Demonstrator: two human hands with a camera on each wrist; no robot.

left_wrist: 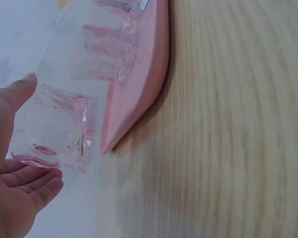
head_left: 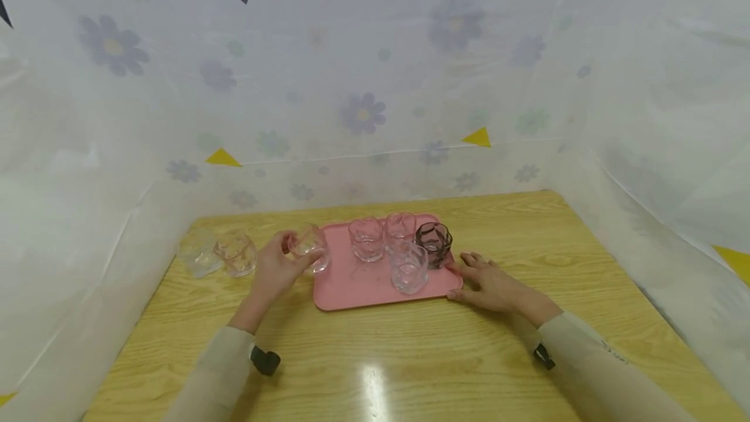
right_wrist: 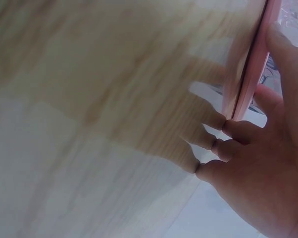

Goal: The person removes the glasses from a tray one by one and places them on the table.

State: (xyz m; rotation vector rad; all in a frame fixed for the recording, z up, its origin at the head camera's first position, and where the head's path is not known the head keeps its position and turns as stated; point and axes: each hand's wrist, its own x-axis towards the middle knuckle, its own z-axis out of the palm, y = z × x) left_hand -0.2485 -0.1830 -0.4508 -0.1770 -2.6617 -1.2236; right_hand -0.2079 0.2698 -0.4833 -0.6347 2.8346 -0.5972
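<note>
My left hand (head_left: 281, 264) holds a faintly pink, see-through drinking glass (head_left: 310, 247) at the left edge of a pink tray (head_left: 346, 288). In the left wrist view, the thumb and fingers are on opposite sides of this glass (left_wrist: 57, 129), which is off the table. My right hand (head_left: 489, 284) touches the tray's right edge; in the right wrist view, the thumb lies by the rim and other fingertips rest on the table. On the tray stand two pinkish glasses (head_left: 367, 241), a clear glass (head_left: 409, 271) and a dark smoky glass (head_left: 434, 247).
Left of my left hand, a clear glass (head_left: 199, 254) and an amber-tinted glass (head_left: 236, 254) stand on the wooden table (head_left: 375, 357). White flowered sheeting (head_left: 316, 83) closes in the back and sides.
</note>
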